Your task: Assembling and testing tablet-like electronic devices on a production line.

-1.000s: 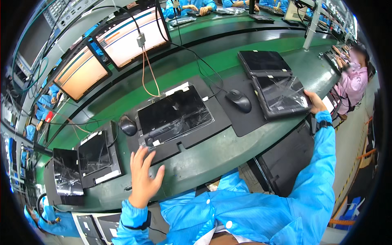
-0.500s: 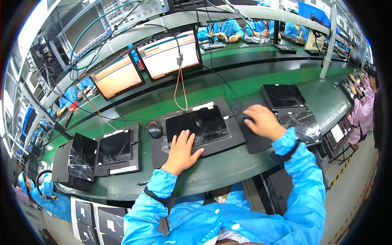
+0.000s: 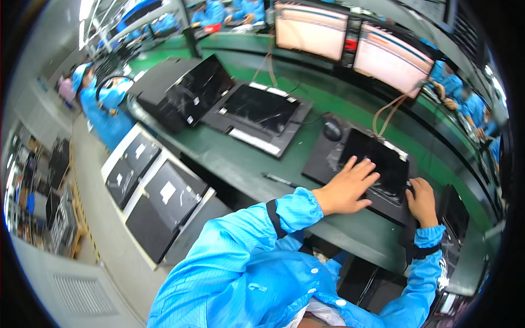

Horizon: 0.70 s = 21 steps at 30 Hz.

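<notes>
My left hand (image 3: 349,187) lies with fingers spread on the near left part of a black screen panel (image 3: 377,158), a glossy flat sheet with clear film and white tabs. The panel rests on a black base board (image 3: 320,167). Beyond the board's right side, my right hand (image 3: 423,202) curves over a small dark computer mouse (image 3: 409,186), mostly hidden under the fingers. Another black mouse (image 3: 332,129) sits at the board's far left corner. Orange-brown cables (image 3: 386,117) run down to the panel's far edge.
A second panel (image 3: 260,108) lies on a board to the left, beside a leaning panel (image 3: 199,90). A pen (image 3: 279,180) is near the front edge. Two monitors (image 3: 311,30) stand behind. A white-edged rack (image 3: 158,199) of black panels stands lower left; a co-worker (image 3: 104,106) is beyond.
The view has swung left, bringing the rack and aisle in and shifting the bench rightward. My left hand stays spread on the panel; my right hand remains at the mouse.
</notes>
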Tool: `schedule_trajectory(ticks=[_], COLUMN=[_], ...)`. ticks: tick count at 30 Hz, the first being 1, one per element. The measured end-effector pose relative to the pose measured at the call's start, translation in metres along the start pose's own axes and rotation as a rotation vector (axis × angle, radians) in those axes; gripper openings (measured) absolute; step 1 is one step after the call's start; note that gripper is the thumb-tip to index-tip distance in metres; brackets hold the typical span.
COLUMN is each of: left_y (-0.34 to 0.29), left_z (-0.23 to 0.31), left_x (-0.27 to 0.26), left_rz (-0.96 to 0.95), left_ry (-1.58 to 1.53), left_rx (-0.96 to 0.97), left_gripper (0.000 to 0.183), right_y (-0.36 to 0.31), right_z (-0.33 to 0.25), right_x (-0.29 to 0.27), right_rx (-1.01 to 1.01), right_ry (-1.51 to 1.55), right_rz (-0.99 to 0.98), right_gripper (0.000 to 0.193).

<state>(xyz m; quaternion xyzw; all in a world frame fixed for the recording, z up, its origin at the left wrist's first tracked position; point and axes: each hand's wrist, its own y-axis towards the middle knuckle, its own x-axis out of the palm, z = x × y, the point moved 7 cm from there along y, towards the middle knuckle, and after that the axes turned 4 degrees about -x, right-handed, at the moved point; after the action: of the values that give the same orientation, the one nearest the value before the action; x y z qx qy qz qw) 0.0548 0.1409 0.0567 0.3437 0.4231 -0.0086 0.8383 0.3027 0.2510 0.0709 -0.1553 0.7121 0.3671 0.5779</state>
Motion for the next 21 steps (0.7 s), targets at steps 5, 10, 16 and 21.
schedule_trajectory(ticks=[5,10,16,21], left_y=[-0.077,-0.238,-0.469,-0.517], left_z=[0.025,-0.014,-0.066,-0.086], left_x=[-0.068,-0.151,-0.245,-0.250], left_rz=[0.194,0.603,0.609,0.411], left_ry=[-0.357,0.056,0.901,0.634], left_rx=[-0.066,-0.412,-1.377,-1.556], left_gripper=[0.036,0.031,0.073,0.100], right_y=[-0.004,0.018,0.054,0.084], right_z=[0.014,-0.123,-0.305,-0.331], right_x=[0.009,-0.020,0.036,0.085], right_rx=[0.015,-0.122,-0.490,-0.536], right_ry=[-0.088,0.238,0.278,0.056], right_rz=[-0.047,0.160,0.036,-0.004], right_gripper=[0.035,0.024,0.030,0.024])
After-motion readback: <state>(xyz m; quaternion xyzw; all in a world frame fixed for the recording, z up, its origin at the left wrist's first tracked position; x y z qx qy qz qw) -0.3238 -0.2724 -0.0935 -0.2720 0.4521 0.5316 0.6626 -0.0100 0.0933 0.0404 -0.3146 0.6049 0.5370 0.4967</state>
